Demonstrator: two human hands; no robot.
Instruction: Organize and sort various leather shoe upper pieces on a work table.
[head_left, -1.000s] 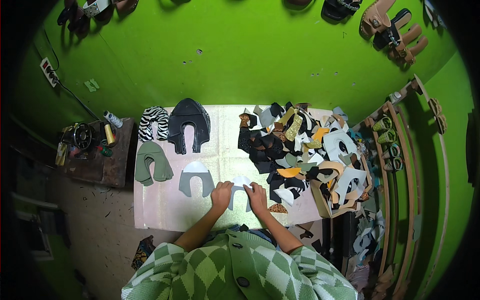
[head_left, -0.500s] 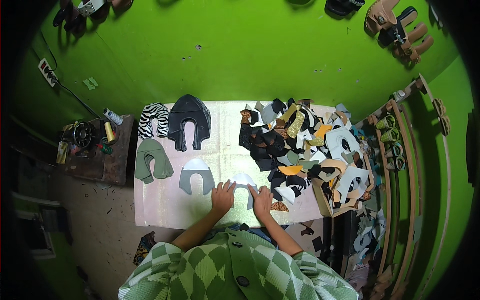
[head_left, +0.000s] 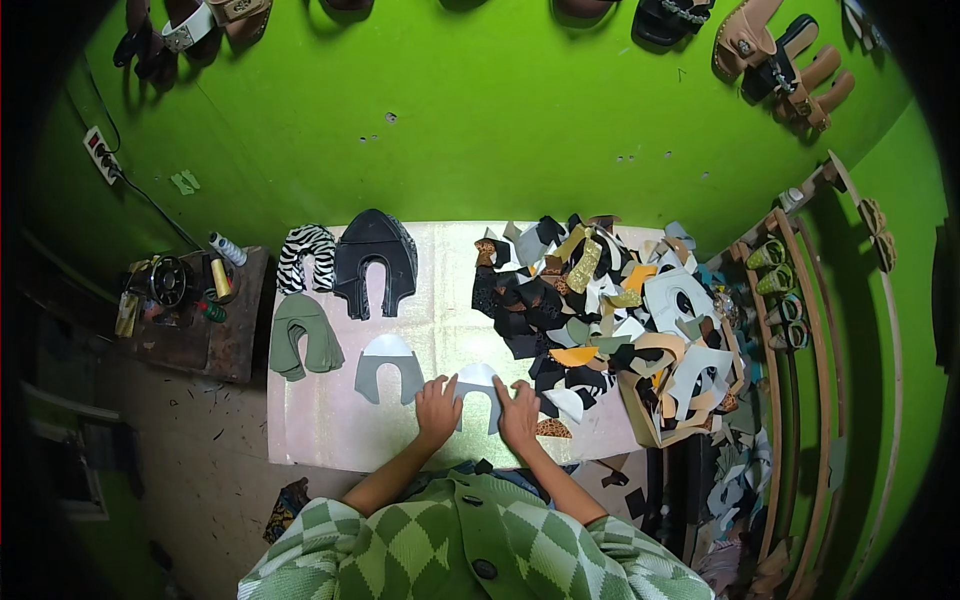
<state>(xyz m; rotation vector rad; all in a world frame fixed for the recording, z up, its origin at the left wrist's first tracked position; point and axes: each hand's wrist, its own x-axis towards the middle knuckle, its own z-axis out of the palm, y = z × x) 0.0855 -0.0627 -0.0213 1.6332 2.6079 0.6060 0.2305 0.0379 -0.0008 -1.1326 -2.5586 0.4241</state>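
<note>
A grey arch-shaped shoe-upper piece with a white rounded top (head_left: 477, 376) lies flat on the table near its front edge. My left hand (head_left: 437, 410) rests along its left side, fingers stretched forward and lying flat. On the opposite side, my right hand (head_left: 518, 412) lies with fingers extended against the edge. Neither hand lifts the piece. A matching grey-and-white piece (head_left: 389, 346) lies just left of my left hand. Beyond it are green upper pieces (head_left: 328, 335), black ones (head_left: 394, 245) and zebra-striped ones (head_left: 318, 244).
Mixed material scraps (head_left: 540, 300) cover the table's right half, spilling into a carton (head_left: 643, 408). A small dark side table (head_left: 190, 340) with thread spools stands left. Wooden racks with sandals (head_left: 775, 268) stand right. More sandals (head_left: 745, 45) hang on the green wall.
The view has shifted, so the table sits slightly lower. My hands have moved from the seam at the piece's top to its two sides, fingers flatter, and the seam now shows.
</note>
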